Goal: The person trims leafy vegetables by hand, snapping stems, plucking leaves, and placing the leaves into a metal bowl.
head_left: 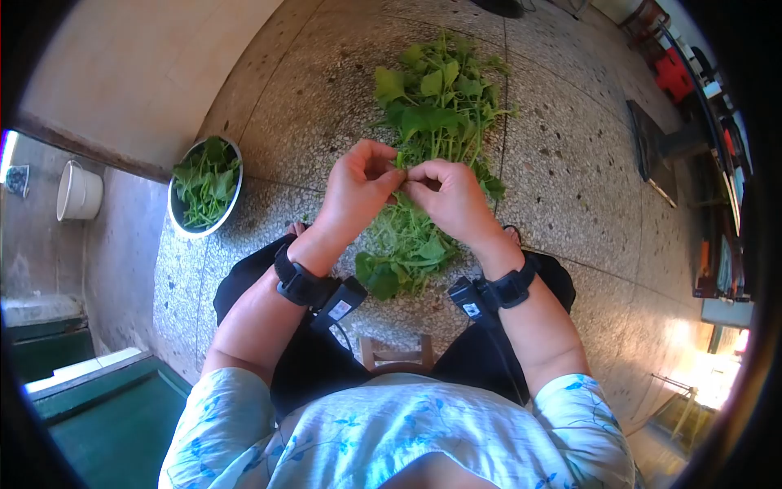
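My left hand point(360, 181) and my right hand point(453, 198) meet in front of me with fingertips pinched together. A bit of green stem point(400, 160) shows between the left fingers. What the right fingertips pinch is small and mostly hidden, seemingly part of the same stem. Just beyond the hands lies a large heap of leafy green stalks point(440, 90) on the speckled floor. Closer to me, below the hands, is a smaller pile of leaves and stringy green trimmings point(407, 253).
At the left stands a white-rimmed basin point(172, 204) holding leafy greens. A white bucket point(80, 191) hangs or stands by the far-left wall. A green panel point(114, 424) is at lower left. Dark furniture with a red item point(674, 75) lines the right side.
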Action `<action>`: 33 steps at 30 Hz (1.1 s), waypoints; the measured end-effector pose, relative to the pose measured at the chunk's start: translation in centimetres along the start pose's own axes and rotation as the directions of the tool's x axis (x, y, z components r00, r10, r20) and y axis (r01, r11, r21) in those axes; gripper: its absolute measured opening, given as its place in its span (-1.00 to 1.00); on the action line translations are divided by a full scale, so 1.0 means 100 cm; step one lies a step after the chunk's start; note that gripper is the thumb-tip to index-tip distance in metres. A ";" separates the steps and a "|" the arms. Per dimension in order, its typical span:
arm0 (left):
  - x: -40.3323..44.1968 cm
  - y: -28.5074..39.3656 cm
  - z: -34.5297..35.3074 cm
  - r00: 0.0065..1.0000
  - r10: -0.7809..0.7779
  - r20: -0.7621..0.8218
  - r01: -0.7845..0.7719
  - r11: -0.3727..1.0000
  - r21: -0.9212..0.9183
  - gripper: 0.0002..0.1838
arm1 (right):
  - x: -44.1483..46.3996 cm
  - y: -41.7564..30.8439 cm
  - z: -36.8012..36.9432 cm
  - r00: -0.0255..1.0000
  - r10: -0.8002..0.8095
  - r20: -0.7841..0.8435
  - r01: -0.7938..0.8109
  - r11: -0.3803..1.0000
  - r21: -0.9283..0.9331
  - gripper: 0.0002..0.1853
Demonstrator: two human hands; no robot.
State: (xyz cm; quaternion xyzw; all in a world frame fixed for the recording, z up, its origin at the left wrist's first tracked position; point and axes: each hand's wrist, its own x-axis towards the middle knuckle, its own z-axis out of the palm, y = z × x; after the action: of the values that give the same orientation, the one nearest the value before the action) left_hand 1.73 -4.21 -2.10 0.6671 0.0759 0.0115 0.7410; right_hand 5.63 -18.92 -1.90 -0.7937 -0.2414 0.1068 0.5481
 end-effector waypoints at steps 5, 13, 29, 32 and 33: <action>-0.001 0.001 -0.001 0.997 0.059 0.050 -0.068 0.980 0.187 -0.81 | -0.002 -0.010 -0.001 0.997 0.072 0.032 -0.070 0.996 -0.050 -0.90; -0.008 0.008 -0.002 0.996 0.011 0.090 -0.019 0.996 0.092 -0.82 | -0.004 -0.017 -0.002 0.998 0.002 0.057 0.005 0.991 -0.132 -0.89; -0.015 0.017 0.002 0.995 0.008 0.094 -0.008 1.000 -0.008 -0.83 | -0.006 -0.018 -0.009 0.989 0.052 0.140 -0.067 0.991 0.112 -0.88; -0.016 0.020 0.002 0.993 -0.007 0.118 0.013 0.999 -0.053 -0.81 | -0.007 -0.023 -0.010 0.989 0.066 0.129 -0.084 0.987 0.139 -0.89; -0.016 0.021 0.001 0.993 -0.008 0.118 0.015 0.999 -0.053 -0.81 | -0.007 -0.024 -0.010 0.989 0.067 0.130 -0.085 0.987 0.139 -0.89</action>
State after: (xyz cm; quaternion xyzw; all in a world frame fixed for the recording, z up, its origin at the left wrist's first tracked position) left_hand 0.38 -4.28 0.10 0.6461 0.0355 -0.0302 0.7618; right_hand 4.80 -19.40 0.56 -0.7524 -0.2362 0.1941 0.5835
